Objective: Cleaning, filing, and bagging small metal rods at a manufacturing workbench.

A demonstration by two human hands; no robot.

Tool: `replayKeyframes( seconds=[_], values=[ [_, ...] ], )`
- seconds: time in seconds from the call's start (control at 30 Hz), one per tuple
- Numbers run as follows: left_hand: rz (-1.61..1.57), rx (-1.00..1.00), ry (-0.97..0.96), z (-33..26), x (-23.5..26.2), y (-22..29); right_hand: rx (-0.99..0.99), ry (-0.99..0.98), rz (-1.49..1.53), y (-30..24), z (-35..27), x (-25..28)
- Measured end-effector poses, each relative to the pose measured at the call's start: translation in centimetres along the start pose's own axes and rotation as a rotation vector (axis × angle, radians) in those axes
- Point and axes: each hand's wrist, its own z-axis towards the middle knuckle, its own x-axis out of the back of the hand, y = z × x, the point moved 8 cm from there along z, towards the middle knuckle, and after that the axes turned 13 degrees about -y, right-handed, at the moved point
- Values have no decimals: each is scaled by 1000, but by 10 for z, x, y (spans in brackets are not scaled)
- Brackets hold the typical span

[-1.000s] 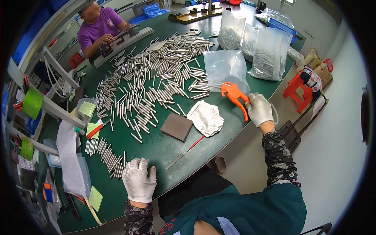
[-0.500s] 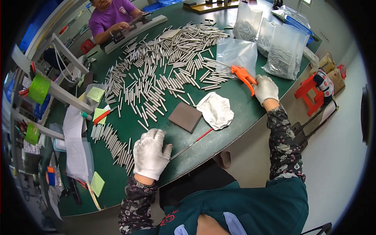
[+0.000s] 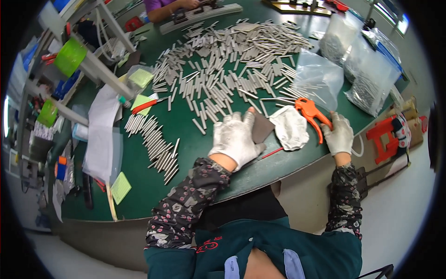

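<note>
My left hand [image 3: 235, 139], in a white glove, lies open, fingers spread, at the left side of a brown square pad [image 3: 263, 128], covering part of it. My right hand [image 3: 339, 134], gloved too, has thumb and fingers closed about the handle end of an orange air blow gun [image 3: 310, 111], low over the table. The gun's thin nozzle points left toward a large spread of short metal pins [image 3: 223, 83]. A crumpled white cloth [image 3: 290, 128] lies between the pad and the gun. A red-handled thin tool [image 3: 272, 153] sits below the pad, partly hidden by my left hand.
Neat rows of pins [image 3: 158, 149] stand at the left. Nearby are an orange-red cutter [image 3: 144, 106], paper sheets [image 3: 103, 125] and a shelf frame. A clear bag [image 3: 318, 76] and pin-filled bags [image 3: 371, 88] occupy the right. A co-worker's arm [image 3: 165, 9] shows at the far side.
My left hand has moved right, away from the pin rows and onto the pad's edge. My right hand has brought the blow gun nearer and lower, beside the cloth. The view has shifted.
</note>
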Motion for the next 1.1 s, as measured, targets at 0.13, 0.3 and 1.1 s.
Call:
replayKeyframes(
  seconds=[0.13,0.3,1.1],
  values=[
    [-6,-93,360,-28,14,-11,19,99,49,3,-9,6],
    [156,10,358,-94,-3,-87,115,281,90,-6,-32,27],
    [214,17,416,-91,-6,-214,406,377,199,-65,-44,36]
  ],
)
